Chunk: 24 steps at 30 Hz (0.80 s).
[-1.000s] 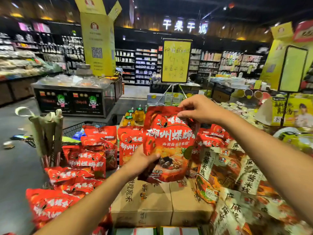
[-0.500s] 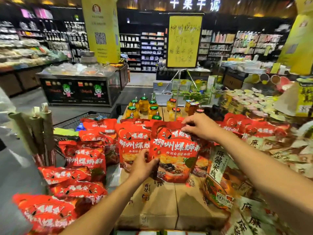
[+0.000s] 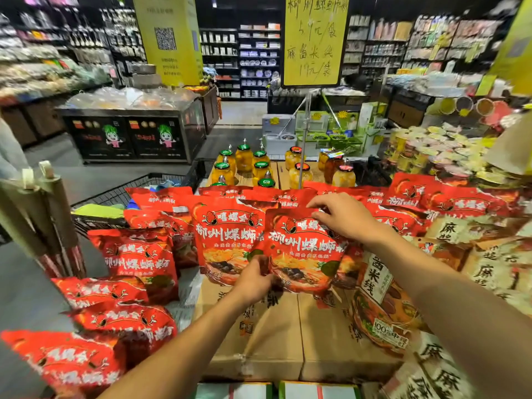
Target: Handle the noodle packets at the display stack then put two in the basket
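A red noodle packet with white Chinese lettering stands upright in a display row on cardboard boxes. My left hand pinches its lower left corner. My right hand holds its top right edge with curled fingers. Beside it on the left stands another red packet of the same kind, and further packets lean behind and to the left.
Jars of yellow fruit stand behind the packets around a sign pole carrying a yellow price sign. Beige and brown packets lie on the right. A shopping trolley sits at the left, with bamboo-like tubes in front of it.
Both hands have lowered the red packet from the air and set it into the row beside the other packet. The camera has tilted down and moved closer.
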{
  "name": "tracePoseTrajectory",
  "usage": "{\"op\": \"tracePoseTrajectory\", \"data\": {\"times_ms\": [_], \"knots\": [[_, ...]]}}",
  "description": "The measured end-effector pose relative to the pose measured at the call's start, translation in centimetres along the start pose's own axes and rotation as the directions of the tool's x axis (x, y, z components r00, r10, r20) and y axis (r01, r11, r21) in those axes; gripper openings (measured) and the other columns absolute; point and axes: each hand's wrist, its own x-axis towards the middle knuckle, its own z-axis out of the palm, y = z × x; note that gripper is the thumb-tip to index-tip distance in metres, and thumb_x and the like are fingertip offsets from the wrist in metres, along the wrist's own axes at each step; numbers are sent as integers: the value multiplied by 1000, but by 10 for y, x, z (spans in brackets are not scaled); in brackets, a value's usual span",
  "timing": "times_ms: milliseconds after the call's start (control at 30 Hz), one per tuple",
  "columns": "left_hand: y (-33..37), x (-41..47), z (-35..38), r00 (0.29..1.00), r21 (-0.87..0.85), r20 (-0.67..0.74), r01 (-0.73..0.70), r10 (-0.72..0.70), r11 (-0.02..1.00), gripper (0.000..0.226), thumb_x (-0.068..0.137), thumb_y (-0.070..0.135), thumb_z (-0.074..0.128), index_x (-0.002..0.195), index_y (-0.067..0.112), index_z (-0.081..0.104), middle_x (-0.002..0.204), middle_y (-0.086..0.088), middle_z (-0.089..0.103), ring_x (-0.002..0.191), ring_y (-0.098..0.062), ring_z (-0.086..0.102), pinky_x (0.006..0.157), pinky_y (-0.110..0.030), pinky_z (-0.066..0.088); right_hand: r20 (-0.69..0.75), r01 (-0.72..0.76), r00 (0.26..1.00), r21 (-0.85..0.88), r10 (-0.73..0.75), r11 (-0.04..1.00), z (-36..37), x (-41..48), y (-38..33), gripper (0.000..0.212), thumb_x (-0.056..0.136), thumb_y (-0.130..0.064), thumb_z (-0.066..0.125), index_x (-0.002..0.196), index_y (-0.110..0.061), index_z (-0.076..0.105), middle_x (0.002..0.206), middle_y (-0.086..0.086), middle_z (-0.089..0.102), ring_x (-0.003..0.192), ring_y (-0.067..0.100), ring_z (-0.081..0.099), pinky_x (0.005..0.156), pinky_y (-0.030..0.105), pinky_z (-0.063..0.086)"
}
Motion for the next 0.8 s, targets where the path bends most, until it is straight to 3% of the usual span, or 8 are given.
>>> {"op": "tracePoseTrajectory", "data": {"times_ms": [233,367,533,667,733,800], "knots": [[4,-1,-7,999,0,30,-25,25,1000,57,100,11,64,151,12,38,142,-6,58,131,-22,54,112,-38,43,14,16,1000,48,-16,999,2,-4,6,27,94,-36,69,121,-36,70,114,-16,73,101,11,68,84,45,59],[7,-10,-18,998,29,22,-65,65,997,55,99,12,65,149,12,41,140,-5,60,132,-25,56,117,-48,42,16,0,1000,14,0,1000,0,-8,0,32,93,-33,71,125,-35,68,122,-11,72,110,16,67,90,47,57],[14,-29,-37,990,54,-3,-142,142,988,48,98,10,66,142,14,46,129,5,60,125,-19,57,114,-43,46,-2,-19,1000,-27,19,999,-8,-16,-21,39,93,-32,72,131,-32,65,133,-9,67,121,16,62,100,49,53],[14,-56,-65,964,199,-96,-225,247,954,58,100,17,65,151,20,39,138,7,52,118,-11,52,110,-35,44,-67,-9,998,-64,4,998,-13,-25,-54,48,92,-43,71,138,-35,58,142,-8,57,134,19,50,109,54,42],[10,-71,-83,933,333,-152,-262,326,906,70,99,27,66,159,26,29,155,5,43,131,-15,52,116,-40,41,-101,18,995,-83,-26,996,-13,-28,-75,55,92,-46,71,143,-36,53,148,-7,51,141,20,43,114,56,36],[4,-86,-104,891,499,-195,-269,409,824,79,98,36,66,162,30,19,165,5,31,148,-19,37,123,-46,33,-132,54,989,-94,-66,994,-12,-32,-100,62,90,-45,73,147,-36,50,155,-7,44,146,20,37,118,57,32]]}}
